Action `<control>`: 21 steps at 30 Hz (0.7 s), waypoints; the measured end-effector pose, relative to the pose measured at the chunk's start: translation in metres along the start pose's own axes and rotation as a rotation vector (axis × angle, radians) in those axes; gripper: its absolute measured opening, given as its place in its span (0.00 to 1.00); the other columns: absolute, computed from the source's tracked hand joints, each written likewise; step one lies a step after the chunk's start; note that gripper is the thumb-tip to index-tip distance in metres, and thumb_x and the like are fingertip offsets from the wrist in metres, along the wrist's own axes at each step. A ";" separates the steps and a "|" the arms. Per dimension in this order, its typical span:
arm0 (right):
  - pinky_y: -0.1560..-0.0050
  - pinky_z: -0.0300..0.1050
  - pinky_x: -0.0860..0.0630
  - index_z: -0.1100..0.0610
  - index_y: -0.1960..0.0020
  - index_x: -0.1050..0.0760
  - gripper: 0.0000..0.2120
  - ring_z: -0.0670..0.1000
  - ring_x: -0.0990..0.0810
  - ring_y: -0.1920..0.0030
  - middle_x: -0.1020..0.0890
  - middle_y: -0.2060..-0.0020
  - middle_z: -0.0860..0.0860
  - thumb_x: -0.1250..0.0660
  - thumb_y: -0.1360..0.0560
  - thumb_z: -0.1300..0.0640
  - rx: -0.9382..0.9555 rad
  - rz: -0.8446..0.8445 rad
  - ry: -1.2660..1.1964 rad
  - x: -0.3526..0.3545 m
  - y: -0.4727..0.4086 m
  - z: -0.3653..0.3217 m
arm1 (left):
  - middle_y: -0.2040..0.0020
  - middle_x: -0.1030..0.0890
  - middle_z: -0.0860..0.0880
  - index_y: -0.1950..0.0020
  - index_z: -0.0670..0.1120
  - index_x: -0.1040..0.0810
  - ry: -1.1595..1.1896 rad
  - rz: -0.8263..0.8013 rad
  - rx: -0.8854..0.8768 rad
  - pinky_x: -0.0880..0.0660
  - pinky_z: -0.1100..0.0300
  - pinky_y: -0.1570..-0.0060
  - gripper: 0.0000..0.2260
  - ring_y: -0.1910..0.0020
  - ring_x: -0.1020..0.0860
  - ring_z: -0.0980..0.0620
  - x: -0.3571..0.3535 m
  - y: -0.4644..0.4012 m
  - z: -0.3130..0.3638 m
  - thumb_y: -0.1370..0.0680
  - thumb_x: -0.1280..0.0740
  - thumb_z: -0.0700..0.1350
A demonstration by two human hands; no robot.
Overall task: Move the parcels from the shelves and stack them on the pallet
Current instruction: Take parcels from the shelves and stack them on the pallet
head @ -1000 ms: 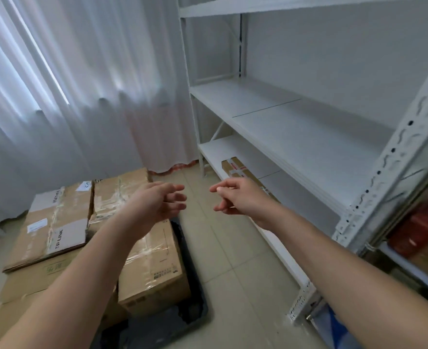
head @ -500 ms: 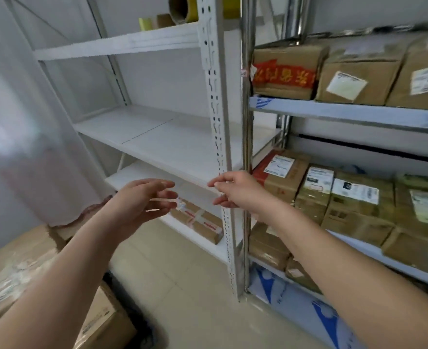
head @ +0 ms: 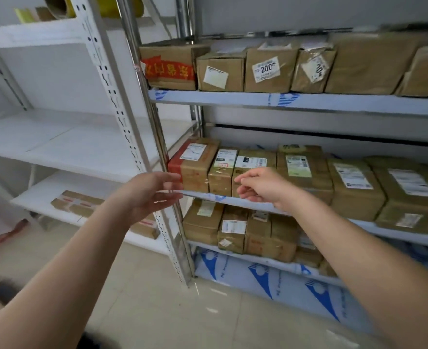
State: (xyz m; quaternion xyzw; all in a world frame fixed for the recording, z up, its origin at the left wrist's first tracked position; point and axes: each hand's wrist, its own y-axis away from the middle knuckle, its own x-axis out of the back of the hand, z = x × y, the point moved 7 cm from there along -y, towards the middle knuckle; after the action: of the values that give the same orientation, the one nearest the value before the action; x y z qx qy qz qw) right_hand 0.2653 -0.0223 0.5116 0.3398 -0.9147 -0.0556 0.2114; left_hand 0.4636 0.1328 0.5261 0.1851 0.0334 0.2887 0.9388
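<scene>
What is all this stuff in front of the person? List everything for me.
Parcels, top shelf: about six, brown, metal rack.
Parcels, middle shelf: about six, brown with white labels; leftmost has red tape.
Parcels, lower shelf: several, brown.
Flat parcel: one, brown, low on the white rack.
White rack: one, middle shelf bare.
Tape rolls: blurred, yellowish, atop the white rack.
Left hand: open, holding nothing, near the rack post.
Right hand: loosely curled, holding nothing, before the middle shelf.

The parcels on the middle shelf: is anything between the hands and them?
Nothing visible. Both the left hand and right hand are empty, in front of the middle-shelf parcels.
</scene>
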 end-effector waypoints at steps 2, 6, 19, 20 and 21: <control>0.55 0.41 0.20 0.55 0.48 0.21 0.08 0.48 0.17 0.58 0.16 0.55 0.54 0.39 0.19 0.61 -0.026 0.015 -0.005 0.013 -0.008 0.013 | 0.57 0.17 0.45 0.43 0.42 0.21 -0.002 -0.021 -0.002 0.22 0.55 0.53 0.09 0.54 0.17 0.46 -0.017 -0.009 0.003 0.18 0.39 0.41; 0.49 0.44 0.19 0.55 0.47 0.22 0.07 0.49 0.17 0.56 0.16 0.54 0.53 0.38 0.19 0.60 -0.108 -0.040 -0.003 0.012 -0.038 0.046 | 0.56 0.16 0.44 0.44 0.42 0.21 0.022 -0.004 0.033 0.21 0.54 0.48 0.08 0.54 0.17 0.45 -0.036 -0.045 -0.005 0.19 0.37 0.40; 0.56 0.39 0.21 0.59 0.43 0.22 0.09 0.50 0.19 0.57 0.17 0.49 0.57 0.39 0.19 0.62 -0.345 -0.244 0.061 -0.064 -0.152 0.156 | 0.54 0.16 0.43 0.43 0.39 0.20 0.228 0.237 0.340 0.20 0.56 0.57 0.08 0.56 0.16 0.45 -0.008 -0.150 -0.155 0.20 0.34 0.40; 0.55 0.39 0.21 0.59 0.43 0.22 0.09 0.50 0.19 0.57 0.17 0.49 0.57 0.40 0.19 0.63 -0.360 -0.256 0.069 -0.078 -0.161 0.160 | 0.53 0.16 0.43 0.43 0.39 0.20 0.235 0.255 0.351 0.20 0.56 0.55 0.08 0.56 0.17 0.45 0.003 -0.154 -0.165 0.20 0.35 0.40; 0.54 0.41 0.20 0.59 0.43 0.22 0.09 0.51 0.19 0.56 0.17 0.49 0.57 0.40 0.19 0.63 -0.369 -0.269 0.078 -0.092 -0.170 0.163 | 0.53 0.16 0.43 0.44 0.39 0.20 0.238 0.273 0.363 0.20 0.56 0.55 0.08 0.56 0.17 0.45 0.016 -0.159 -0.174 0.20 0.36 0.40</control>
State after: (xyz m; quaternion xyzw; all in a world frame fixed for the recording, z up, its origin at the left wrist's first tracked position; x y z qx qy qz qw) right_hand 0.3601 -0.0992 0.2899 0.4163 -0.8266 -0.2366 0.2957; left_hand 0.5317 0.0771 0.3072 0.3180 0.1696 0.4219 0.8319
